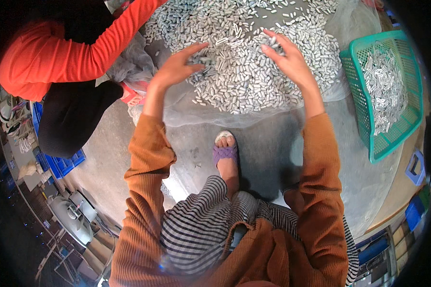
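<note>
Pale grey, short capsule-shaped pieces (244, 91) lie heaped on a translucent, crumpled sheet (196, 118) over the grey floor (273, 141). Several white, slender, elongated loops (235, 33) show at the heap between the hands. Left hand (178, 67): open, fingers extended over the heap's left side. Right hand (290, 61): thumb and forefinger apart; whether a piece is caught there cannot be told. Similar loops fill part of a green perforated plastic basket (352, 91) at far right, well apart from that hand.

Risks, as judged: a wide sweep could push pieces over the sheet's near edge toward the foot in a purple woven sandal (225, 152). Close colouring could let loops get buried among the capsules.

Orientation: some central loops slant steeply away from the wearer, others run nearly crosswise. Capsules share no common long axis; their ends look alike.
</note>
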`<state>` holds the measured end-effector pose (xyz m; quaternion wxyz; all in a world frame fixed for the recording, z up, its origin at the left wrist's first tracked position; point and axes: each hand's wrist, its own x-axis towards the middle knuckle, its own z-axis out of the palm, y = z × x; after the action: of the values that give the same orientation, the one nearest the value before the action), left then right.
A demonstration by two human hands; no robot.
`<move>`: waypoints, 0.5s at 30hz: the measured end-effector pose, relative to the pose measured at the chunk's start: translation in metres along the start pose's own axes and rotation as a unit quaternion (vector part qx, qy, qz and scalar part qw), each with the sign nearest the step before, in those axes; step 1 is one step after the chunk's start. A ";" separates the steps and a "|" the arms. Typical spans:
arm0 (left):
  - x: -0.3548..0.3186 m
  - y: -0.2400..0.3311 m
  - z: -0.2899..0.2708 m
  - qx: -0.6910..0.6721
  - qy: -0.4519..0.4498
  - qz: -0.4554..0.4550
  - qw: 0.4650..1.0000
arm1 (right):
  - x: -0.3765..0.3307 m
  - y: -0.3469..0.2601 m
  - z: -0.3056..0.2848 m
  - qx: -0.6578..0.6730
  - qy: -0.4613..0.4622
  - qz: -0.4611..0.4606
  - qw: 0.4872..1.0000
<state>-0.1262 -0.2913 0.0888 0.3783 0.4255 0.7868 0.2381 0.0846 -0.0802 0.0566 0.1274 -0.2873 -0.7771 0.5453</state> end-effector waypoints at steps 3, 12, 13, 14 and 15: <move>0.023 -0.006 0.056 0.157 0.063 0.022 0.985 | -0.007 0.034 0.041 -0.325 0.034 -0.061 0.943; -0.034 -0.034 0.091 0.393 0.005 0.056 0.918 | -0.059 0.045 0.028 -0.385 -0.102 -0.215 0.892; -0.037 -0.038 0.084 0.387 0.010 0.021 0.922 | -0.057 0.045 0.019 -0.416 -0.091 -0.204 0.882; -0.038 -0.042 0.078 0.366 0.000 -0.004 0.931 | -0.055 0.047 0.015 -0.445 -0.080 -0.193 0.871; -0.038 -0.047 0.074 0.345 -0.009 -0.029 0.938 | -0.054 0.051 0.014 -0.448 -0.052 -0.191 0.872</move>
<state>-0.0769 -0.3442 0.0269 0.2225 0.5088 0.8292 -0.0629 0.1365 -0.1106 0.0110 0.0460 -0.1309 -0.9833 0.1181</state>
